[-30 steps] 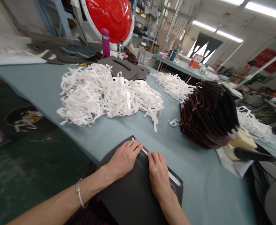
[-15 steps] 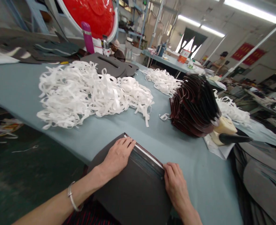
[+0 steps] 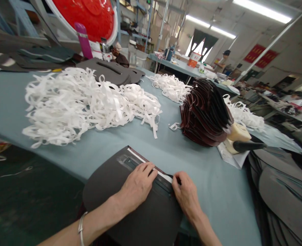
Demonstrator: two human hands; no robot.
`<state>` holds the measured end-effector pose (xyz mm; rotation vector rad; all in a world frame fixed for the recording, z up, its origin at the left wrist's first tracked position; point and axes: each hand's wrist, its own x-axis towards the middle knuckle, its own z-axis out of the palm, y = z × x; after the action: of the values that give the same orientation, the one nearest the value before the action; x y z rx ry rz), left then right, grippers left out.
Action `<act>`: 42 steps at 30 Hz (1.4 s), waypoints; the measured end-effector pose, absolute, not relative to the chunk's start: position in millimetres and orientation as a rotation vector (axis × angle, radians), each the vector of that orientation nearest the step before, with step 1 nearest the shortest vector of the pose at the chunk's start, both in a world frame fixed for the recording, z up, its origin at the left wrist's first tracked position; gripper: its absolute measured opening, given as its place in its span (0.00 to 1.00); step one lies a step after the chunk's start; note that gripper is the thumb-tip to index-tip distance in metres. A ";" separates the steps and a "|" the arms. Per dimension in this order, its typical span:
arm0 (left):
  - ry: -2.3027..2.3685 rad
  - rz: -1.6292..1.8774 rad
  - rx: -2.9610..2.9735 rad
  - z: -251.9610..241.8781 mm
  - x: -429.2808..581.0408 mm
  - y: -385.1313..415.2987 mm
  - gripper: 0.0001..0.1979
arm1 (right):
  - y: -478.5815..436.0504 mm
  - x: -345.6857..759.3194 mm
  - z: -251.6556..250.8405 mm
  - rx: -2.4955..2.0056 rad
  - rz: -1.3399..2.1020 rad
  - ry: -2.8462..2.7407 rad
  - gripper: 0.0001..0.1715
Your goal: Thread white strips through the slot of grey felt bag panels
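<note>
My left hand (image 3: 137, 182) lies flat on a dark grey panel (image 3: 125, 201), its fingertips pressed at a narrow white strip (image 3: 151, 166) running along the panel's upper edge. My right hand (image 3: 185, 193) pinches that edge at the strip's far end, close to my left hand. A slot in the panel shows beyond my left fingers. A silver bangle (image 3: 80, 229) circles my left wrist. Farther up the table lie a big heap of white strips (image 3: 81, 102) and a fanned stack of dark brown leather pieces (image 3: 204, 112).
The blue-grey table (image 3: 207, 191) ends at an edge on the left, above a dark green floor. Dark panels (image 3: 110, 71) and a pink flask (image 3: 83, 39) stand at the back. A cream block (image 3: 238, 133) and black handle (image 3: 248, 146) sit right. Co-workers are distant.
My right hand has slid along the strip toward my left hand. The panel has turned, showing more of its slot. The whole view has drifted as my head moved.
</note>
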<state>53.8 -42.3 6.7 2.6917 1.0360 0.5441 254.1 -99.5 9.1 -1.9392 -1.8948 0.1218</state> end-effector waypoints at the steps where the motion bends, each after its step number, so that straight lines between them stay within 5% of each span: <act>1: 1.032 0.547 2.695 5.4 52.3 -41.7 0.17 | -98.5 252.0 10.6 -1.947 0.155 -1.883 0.06; 11: 1.062 0.614 2.680 1.0 52.7 -44.7 0.17 | -72.1 229.0 9.1 -2.009 0.063 -1.973 0.11; 20: 1.098 0.478 2.601 18.6 57.2 -36.0 0.25 | -81.6 242.6 24.2 -1.662 0.563 -1.964 0.11; 31: 0.973 0.350 2.925 12.4 70.1 -49.6 0.16 | -102.9 242.4 16.9 -1.714 0.082 -2.278 0.15; 42: 1.075 0.338 3.076 6.2 79.1 -71.5 0.19 | -128.5 249.7 12.3 -1.648 -0.517 -2.489 0.16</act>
<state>79.1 -71.5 6.2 3.0757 1.0748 0.3384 249.7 -128.5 12.3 -1.6484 -2.4885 -0.5166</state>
